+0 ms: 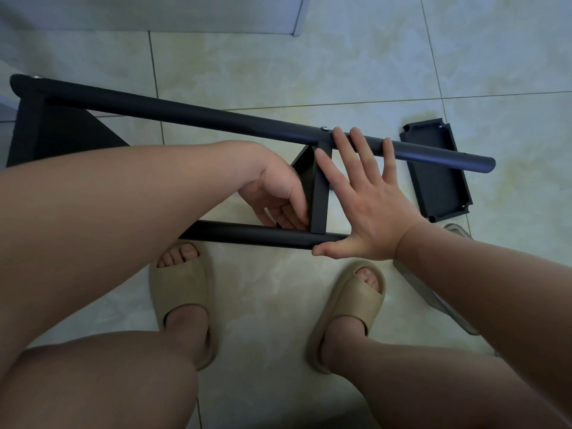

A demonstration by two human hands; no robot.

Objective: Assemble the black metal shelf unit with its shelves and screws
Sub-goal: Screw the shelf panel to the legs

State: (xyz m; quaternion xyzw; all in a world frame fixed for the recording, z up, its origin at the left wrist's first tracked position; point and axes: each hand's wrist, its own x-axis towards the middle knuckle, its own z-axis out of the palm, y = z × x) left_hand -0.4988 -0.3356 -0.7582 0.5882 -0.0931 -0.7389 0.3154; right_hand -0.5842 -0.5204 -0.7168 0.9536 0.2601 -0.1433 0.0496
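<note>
The frame (pixel 216 119) lies on its side on the tiled floor (pixel 309 72), 2 tubes running left to right. The left hand (pixel 275 193) pinches the middle shelf's (pixel 320 193) edge; the right hand (pixel 368 205), fingers spread, presses across both tubes. A loose shelf (pixel 439 181) lies right, bare floor beyond.

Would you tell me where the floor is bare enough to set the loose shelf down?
Bare tile lies beyond the upper pole, up to the wall, and between the sandals. It is crowded around both hands, left hand and right hand, and by the loose shelf.
</note>
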